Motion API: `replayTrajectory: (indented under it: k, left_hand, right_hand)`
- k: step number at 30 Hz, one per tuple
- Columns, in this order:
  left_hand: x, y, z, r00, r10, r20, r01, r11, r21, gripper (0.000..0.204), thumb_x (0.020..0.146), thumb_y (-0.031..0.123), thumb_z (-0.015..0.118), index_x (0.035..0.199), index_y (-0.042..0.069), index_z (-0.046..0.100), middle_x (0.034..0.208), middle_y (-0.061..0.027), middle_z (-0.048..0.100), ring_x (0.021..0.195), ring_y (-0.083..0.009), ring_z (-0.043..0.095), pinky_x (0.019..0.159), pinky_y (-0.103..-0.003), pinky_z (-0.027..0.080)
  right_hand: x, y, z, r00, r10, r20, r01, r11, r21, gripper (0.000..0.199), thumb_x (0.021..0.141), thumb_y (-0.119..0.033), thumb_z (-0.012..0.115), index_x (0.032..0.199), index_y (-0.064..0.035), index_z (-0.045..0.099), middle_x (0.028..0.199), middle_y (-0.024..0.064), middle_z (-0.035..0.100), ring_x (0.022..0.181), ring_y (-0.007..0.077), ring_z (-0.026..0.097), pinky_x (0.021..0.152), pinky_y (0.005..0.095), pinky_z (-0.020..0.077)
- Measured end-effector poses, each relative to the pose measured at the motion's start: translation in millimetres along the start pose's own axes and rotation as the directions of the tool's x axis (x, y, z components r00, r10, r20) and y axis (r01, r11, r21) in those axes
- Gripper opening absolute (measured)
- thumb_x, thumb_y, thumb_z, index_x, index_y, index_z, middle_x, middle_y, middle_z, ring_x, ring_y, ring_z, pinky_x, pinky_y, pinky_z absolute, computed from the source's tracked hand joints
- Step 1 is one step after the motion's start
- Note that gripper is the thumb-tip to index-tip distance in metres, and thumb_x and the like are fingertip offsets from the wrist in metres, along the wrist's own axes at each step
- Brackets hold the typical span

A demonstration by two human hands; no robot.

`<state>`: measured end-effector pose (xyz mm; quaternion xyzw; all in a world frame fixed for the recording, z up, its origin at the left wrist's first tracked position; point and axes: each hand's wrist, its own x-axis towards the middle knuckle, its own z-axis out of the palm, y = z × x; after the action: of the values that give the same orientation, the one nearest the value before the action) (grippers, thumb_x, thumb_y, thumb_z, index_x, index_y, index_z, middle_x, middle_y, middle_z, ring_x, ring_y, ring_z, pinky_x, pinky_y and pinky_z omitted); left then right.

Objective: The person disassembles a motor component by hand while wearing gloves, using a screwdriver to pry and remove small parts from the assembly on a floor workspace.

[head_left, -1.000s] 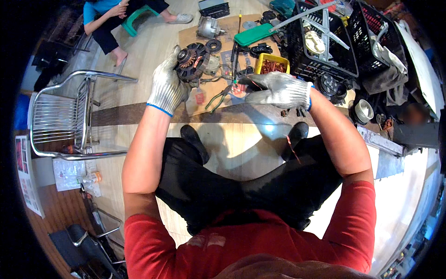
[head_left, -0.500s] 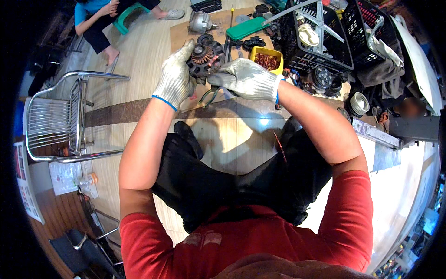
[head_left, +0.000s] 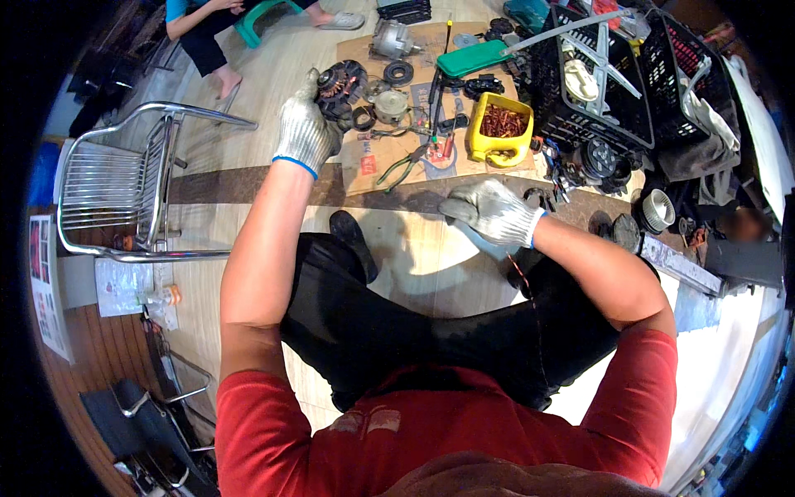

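Note:
My left hand (head_left: 308, 124), in a white knitted glove, is closed around the edge of a dark round rotor (head_left: 341, 83) with copper windings, raised above the cardboard's left side. My right hand (head_left: 492, 214), gloved too, is over the floor just before my right knee. Its fingers are pressed together, and what they hold, if anything, is hidden. A thin reddish wire (head_left: 520, 276) hangs below it by my knee. Green-handled pliers (head_left: 404, 168) lie on the cardboard between my hands. Close to the right hand stands a cut yellow jug (head_left: 519, 147) with copper scraps (head_left: 502, 122).
Metal housings (head_left: 394, 38), a black ring (head_left: 398, 73) and a green-topped tool (head_left: 470, 60) lie on the cardboard (head_left: 358, 176). Black crates (head_left: 580, 124) stand at the right. A metal chair (head_left: 116, 186) is on the left; another person's foot (head_left: 228, 81) shows far left.
My right hand has left the rotor and drawn back right and nearer to me. The left hand still grips the rotor. The view has shifted, bringing the pliers and yellow jug into fuller sight.

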<state>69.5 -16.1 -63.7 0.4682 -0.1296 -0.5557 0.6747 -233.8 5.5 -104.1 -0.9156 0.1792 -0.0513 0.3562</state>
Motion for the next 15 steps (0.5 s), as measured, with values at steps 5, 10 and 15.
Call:
replayTrajectory:
  k: [5, 10, 15]
  left_hand:
    - [-13.4, -8.9, 1.9, 0.992, -0.029, 0.125, 0.016, 0.995, 0.102, 0.049, 0.103, 0.042, 0.05, 0.123, -0.001, 0.063, 0.116, -0.0158, 0.071, 0.081, -0.0182, 0.069, 0.049, -0.025, 0.043]
    - [-3.5, -28.3, 7.2, 0.976, -0.08, 0.204, 0.076, 0.997, 0.028, 0.047, 0.103, 0.038, 0.051, 0.125, -0.003, 0.06, 0.118, -0.0188, 0.069, 0.097, -0.0279, 0.071, 0.067, -0.033, 0.059]
    - [-8.3, -59.2, 24.3, 0.965, -0.07, 0.252, 0.053, 0.996, 0.076, 0.04, 0.106, 0.029, 0.048, 0.123, -0.005, 0.057, 0.116, -0.0206, 0.068, 0.097, -0.0297, 0.071, 0.083, -0.042, 0.062]
  right_hand:
    - [-16.3, 6.8, -4.7, 0.913, 0.242, 0.328, -0.31, 0.934, 0.176, 0.062, 0.096, -0.055, 0.053, 0.138, -0.0085, 0.056, 0.118, 0.026, 0.064, 0.107, 0.0338, 0.065, 0.092, 0.041, 0.0485]
    - [-7.9, -13.4, -31.2, 0.954, 0.233, 0.19, -0.283, 0.911, 0.301, 0.072, 0.093, -0.058, 0.053, 0.143, -0.0059, 0.049, 0.136, 0.0252, 0.057, 0.123, 0.0372, 0.057, 0.106, 0.041, 0.0422]
    - [17.1, -4.8, -36.4, 0.981, 0.11, -0.16, -0.035, 0.909, 0.414, 0.039, 0.096, -0.036, 0.057, 0.121, -0.0062, 0.06, 0.112, 0.024, 0.065, 0.091, 0.0346, 0.068, 0.075, 0.0406, 0.0538]
